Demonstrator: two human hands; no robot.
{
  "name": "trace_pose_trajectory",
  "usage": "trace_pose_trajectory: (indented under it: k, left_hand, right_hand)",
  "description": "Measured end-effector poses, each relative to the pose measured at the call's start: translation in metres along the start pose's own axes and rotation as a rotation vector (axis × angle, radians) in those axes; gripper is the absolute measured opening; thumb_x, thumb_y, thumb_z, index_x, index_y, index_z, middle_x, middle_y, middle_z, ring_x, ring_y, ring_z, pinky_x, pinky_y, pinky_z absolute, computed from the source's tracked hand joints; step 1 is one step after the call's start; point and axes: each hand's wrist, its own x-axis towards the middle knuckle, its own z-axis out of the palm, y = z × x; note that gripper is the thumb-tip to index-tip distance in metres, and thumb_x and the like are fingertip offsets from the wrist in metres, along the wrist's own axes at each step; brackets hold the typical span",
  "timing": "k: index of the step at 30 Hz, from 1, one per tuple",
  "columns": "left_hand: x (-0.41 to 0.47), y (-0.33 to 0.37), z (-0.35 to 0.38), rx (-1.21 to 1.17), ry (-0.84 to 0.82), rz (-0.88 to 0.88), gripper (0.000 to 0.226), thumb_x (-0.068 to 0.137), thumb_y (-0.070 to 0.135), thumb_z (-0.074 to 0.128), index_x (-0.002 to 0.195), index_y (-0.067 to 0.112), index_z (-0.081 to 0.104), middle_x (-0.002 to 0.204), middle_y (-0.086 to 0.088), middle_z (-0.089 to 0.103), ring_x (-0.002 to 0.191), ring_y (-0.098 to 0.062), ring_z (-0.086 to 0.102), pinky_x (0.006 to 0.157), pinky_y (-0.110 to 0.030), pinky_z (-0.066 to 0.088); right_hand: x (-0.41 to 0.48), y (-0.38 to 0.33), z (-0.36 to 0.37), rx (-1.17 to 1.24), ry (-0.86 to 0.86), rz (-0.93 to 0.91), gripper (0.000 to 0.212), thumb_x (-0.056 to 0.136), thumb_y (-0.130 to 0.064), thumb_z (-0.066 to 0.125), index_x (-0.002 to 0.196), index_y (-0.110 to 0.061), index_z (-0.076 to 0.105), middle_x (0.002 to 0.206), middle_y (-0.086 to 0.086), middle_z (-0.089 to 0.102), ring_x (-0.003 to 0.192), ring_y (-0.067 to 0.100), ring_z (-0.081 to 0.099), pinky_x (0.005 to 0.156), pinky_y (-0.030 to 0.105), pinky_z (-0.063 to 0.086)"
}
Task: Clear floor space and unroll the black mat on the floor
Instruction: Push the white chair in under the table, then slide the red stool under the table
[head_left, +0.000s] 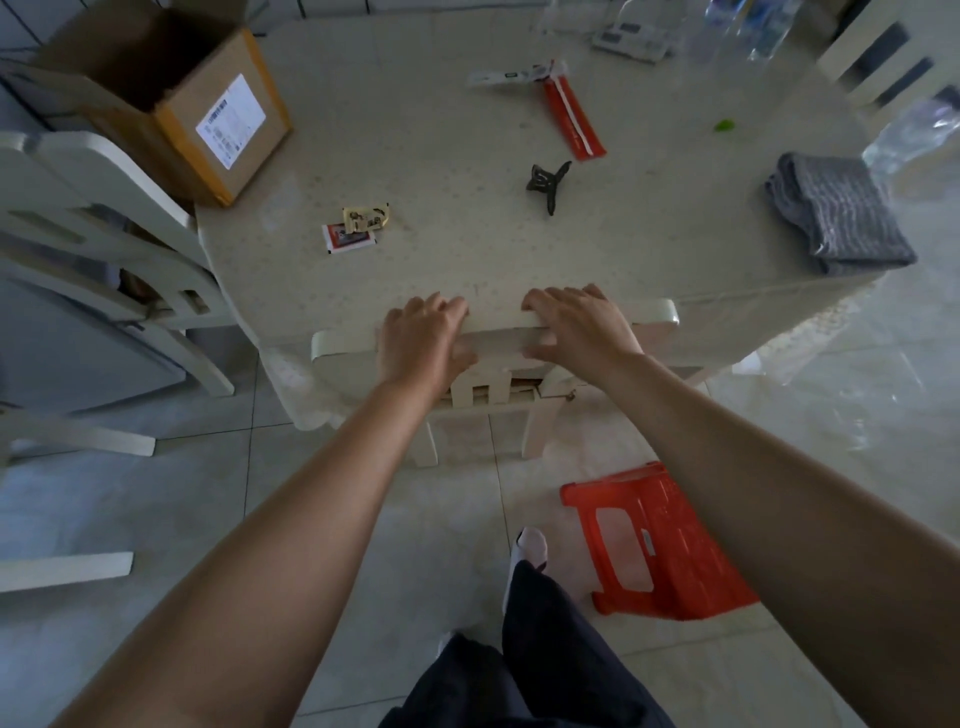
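black mat is nowhere in this view, neither on the tiled floor (441, 519) nor on the table (467, 249), so the step in hand looks like the clearing part. both hands are on the top rail of the cream chair (657, 316), which stands tucked against the table's near edge. the left hand (423, 338) lies over the rail with its fingers close together and curled over the far side, thumb on the near face. the right hand (579, 325) grips the same rail just beside it, fingers slightly spread and hooked over the top, thumb below. whether the chair is meant to go in or come out, i cannot tell. to do it well, i judge both hands should share the load evenly so the legs do not twist or snag the hanging tablecloth (301, 384). the tiles shine and look slippery, so a slight lift seems better than a drag. as for room, the red stool (660, 540) stands on the floor just right of the person's foot (531, 545) and close behind the chair. a straight pull back would likely meet it, so it probably needs shifting too. another cream chair (104, 223) crowds the table's left side. the widest open tiles seem to lie to the right, past the corner where the grey cloth (836, 213) sits near the table edge, and in the near left.
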Motion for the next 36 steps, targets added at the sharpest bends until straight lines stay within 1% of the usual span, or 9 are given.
trace_pose_trajectory:
  k: [3,6,10,16,19,26,32,34,36]
  left_hand:
    - [-0.028,0.016,-0.003,-0.111,0.148,0.077,0.05,0.082,0.018,0.069,0.128,0.017,0.05,0.119,-0.006,0.057,0.109,-0.023,0.053,0.09,-0.031,0.041]
    - [-0.06,0.036,0.003,-0.346,0.198,0.139,0.052,0.084,0.02,0.068,0.132,0.013,0.047,0.126,-0.011,0.053,0.116,-0.027,0.05,0.095,-0.037,0.043]
    - [-0.115,0.067,0.027,-0.471,-0.006,0.099,0.044,0.084,0.025,0.066,0.124,0.013,0.052,0.126,-0.011,0.053,0.117,-0.029,0.051,0.091,-0.041,0.048]
    - [-0.173,0.132,0.067,-0.625,-0.3,-0.01,0.034,0.09,0.029,0.061,0.121,0.019,0.055,0.122,0.002,0.056,0.115,-0.014,0.051,0.091,-0.024,0.042]
    - [-0.181,0.166,0.093,-0.638,-0.427,-0.082,0.031,0.09,0.029,0.059,0.119,0.019,0.057,0.119,0.002,0.057,0.112,-0.014,0.052,0.086,-0.023,0.04]
    - [-0.183,0.274,0.181,-0.593,-0.634,-0.236,0.035,0.091,0.026,0.06,0.123,0.014,0.056,0.126,-0.003,0.059,0.117,-0.02,0.054,0.095,-0.032,0.045]
    - [-0.177,0.366,0.27,-0.664,-0.723,-0.52,0.042,0.089,0.026,0.064,0.127,0.011,0.054,0.129,-0.009,0.058,0.118,-0.023,0.055,0.095,-0.031,0.042]
    - [-0.178,0.388,0.3,-0.693,-0.739,-0.629,0.044,0.089,0.031,0.064,0.129,0.013,0.052,0.131,-0.007,0.055,0.119,-0.021,0.053,0.092,-0.027,0.039]
    - [-0.179,0.401,0.324,-0.709,-0.759,-0.718,0.047,0.089,0.033,0.063,0.13,0.015,0.05,0.133,-0.006,0.053,0.12,-0.021,0.052,0.091,-0.026,0.038]
  right_hand:
    - [-0.037,-0.005,-0.001,0.167,0.115,0.101,0.055,0.085,-0.014,0.067,0.135,-0.009,0.046,0.137,0.009,0.054,0.129,0.026,0.048,0.108,0.036,0.033]
    - [-0.083,0.0,0.0,0.224,0.136,0.138,0.064,0.085,-0.008,0.065,0.142,-0.005,0.038,0.149,0.011,0.041,0.137,0.026,0.039,0.111,0.037,0.036]
    - [-0.151,0.02,0.003,0.23,0.042,0.268,0.057,0.086,-0.007,0.061,0.139,-0.008,0.042,0.145,0.007,0.046,0.132,0.024,0.044,0.105,0.04,0.042]
    - [-0.246,0.076,0.02,0.222,-0.113,0.485,0.047,0.089,-0.014,0.058,0.135,-0.016,0.046,0.141,0.004,0.05,0.126,0.023,0.05,0.099,0.043,0.047]
    - [-0.281,0.114,0.037,0.236,-0.175,0.58,0.046,0.089,-0.017,0.057,0.134,-0.018,0.048,0.139,0.003,0.052,0.123,0.022,0.052,0.098,0.04,0.048]
    - [-0.342,0.22,0.094,0.334,-0.313,0.687,0.046,0.089,-0.02,0.059,0.134,-0.015,0.049,0.136,0.005,0.054,0.117,0.026,0.056,0.089,0.037,0.048]
    - [-0.38,0.307,0.165,0.425,-0.449,0.716,0.04,0.091,-0.018,0.054,0.131,-0.013,0.051,0.126,0.008,0.059,0.105,0.026,0.06,0.08,0.037,0.053]
    - [-0.39,0.33,0.196,0.452,-0.469,0.74,0.038,0.093,-0.019,0.053,0.131,-0.014,0.05,0.128,0.008,0.059,0.104,0.026,0.062,0.081,0.04,0.055]
    - [-0.398,0.345,0.219,0.475,-0.487,0.785,0.04,0.094,-0.02,0.053,0.133,-0.016,0.049,0.13,0.007,0.056,0.104,0.026,0.061,0.08,0.037,0.054]
